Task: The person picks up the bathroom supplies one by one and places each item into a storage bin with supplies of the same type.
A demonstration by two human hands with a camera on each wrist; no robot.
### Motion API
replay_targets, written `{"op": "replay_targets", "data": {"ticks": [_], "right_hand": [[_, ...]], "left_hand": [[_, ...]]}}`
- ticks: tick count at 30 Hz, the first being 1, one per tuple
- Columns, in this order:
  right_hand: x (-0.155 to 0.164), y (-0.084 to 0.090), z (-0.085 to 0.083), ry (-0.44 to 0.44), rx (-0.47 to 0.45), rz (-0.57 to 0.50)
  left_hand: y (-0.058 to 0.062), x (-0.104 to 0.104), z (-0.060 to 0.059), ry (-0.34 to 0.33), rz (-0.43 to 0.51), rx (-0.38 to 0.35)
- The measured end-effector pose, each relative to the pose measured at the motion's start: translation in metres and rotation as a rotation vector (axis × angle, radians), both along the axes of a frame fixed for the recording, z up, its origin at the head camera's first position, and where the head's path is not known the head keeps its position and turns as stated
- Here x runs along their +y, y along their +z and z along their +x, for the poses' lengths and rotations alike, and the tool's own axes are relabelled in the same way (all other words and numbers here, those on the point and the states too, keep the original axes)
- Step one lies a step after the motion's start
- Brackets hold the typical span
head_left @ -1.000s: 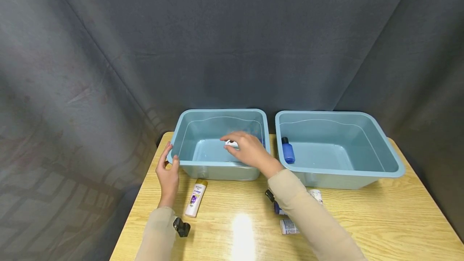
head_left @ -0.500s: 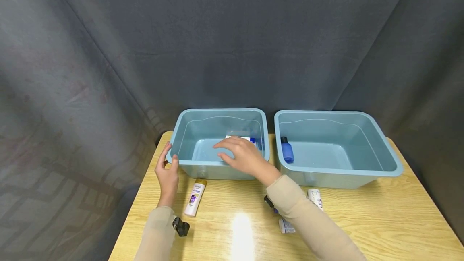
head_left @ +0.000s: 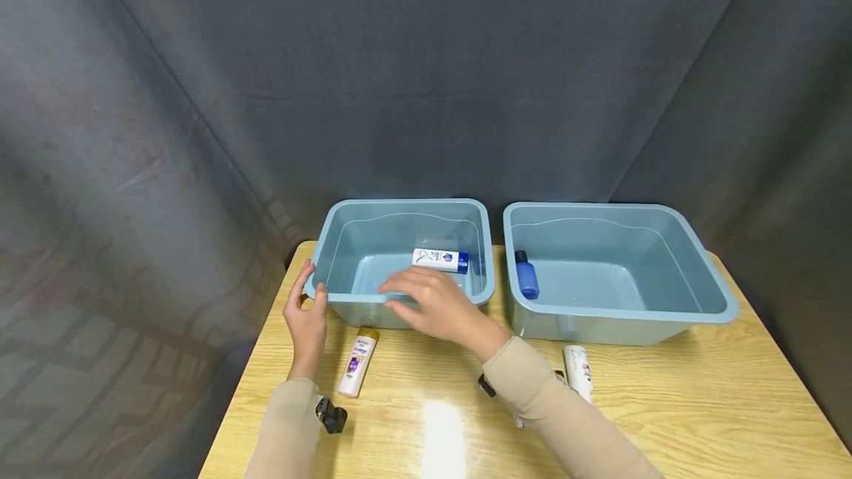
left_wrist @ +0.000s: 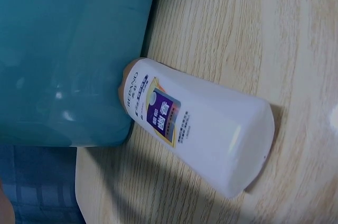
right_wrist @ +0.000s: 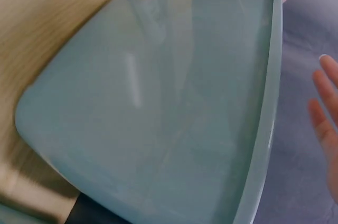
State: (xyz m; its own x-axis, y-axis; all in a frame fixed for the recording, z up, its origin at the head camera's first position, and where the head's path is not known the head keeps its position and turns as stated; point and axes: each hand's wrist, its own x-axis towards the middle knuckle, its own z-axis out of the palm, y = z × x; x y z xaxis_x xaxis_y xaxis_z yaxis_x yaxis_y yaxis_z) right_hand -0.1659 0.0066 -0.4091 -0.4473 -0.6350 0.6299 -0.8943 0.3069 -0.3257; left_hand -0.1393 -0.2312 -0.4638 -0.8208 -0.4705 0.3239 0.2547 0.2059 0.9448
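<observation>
gripping tub [head_left: 353, 299] corner, left of centre: left hand [head_left: 307, 330]. right hand [head_left: 435, 305] over front rim, lower centre, thumb and fingers parted.

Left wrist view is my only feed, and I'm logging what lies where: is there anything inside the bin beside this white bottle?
Observer: Yes, a white container with a blue end lies in the right half of the bin.
Operator: Thanks, noted. I can't see the right hand at all. Is it holding anything?
Observer: Nothing that I can see; the right hand looks empty in both the head and right wrist views.
</observation>
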Motion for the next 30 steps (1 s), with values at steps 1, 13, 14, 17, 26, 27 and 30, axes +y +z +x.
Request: {"op": "replay_targets", "data": {"ticks": [1, 13, 14, 17, 26, 27, 30], "right_hand": [[-0.001, -0.001, 0.002, 0.013, 0.005, -0.006], [-0.015, -0.025, 0.018, 0.073, -0.014, -0.006], [-0.017, -0.027, 0.019, 0.074, -0.024, -0.003], [-0.02, -0.035, 0.022, 0.065, -0.044, 0.029], [-0.03, -0.061, 0.028, 0.072, -0.133, -0.004], [-0.031, -0.063, 0.029, 0.073, -0.145, -0.01], [-0.034, -0.07, 0.031, 0.06, -0.166, 0.004]], "left_hand": [[0.0, 0.0, 0.0, 0.0, -0.001, 0.003], [-0.002, 0.0, -0.001, -0.001, -0.006, 0.029], [-0.002, 0.0, -0.001, 0.001, -0.008, 0.032], [-0.002, 0.0, -0.001, -0.002, -0.005, 0.035], [-0.001, 0.0, 0.0, -0.002, 0.001, 0.021], [-0.001, 0.0, 0.0, 0.0, 0.0, 0.021], [-0.001, -0.001, 0.0, 0.007, -0.002, 0.02]]}}
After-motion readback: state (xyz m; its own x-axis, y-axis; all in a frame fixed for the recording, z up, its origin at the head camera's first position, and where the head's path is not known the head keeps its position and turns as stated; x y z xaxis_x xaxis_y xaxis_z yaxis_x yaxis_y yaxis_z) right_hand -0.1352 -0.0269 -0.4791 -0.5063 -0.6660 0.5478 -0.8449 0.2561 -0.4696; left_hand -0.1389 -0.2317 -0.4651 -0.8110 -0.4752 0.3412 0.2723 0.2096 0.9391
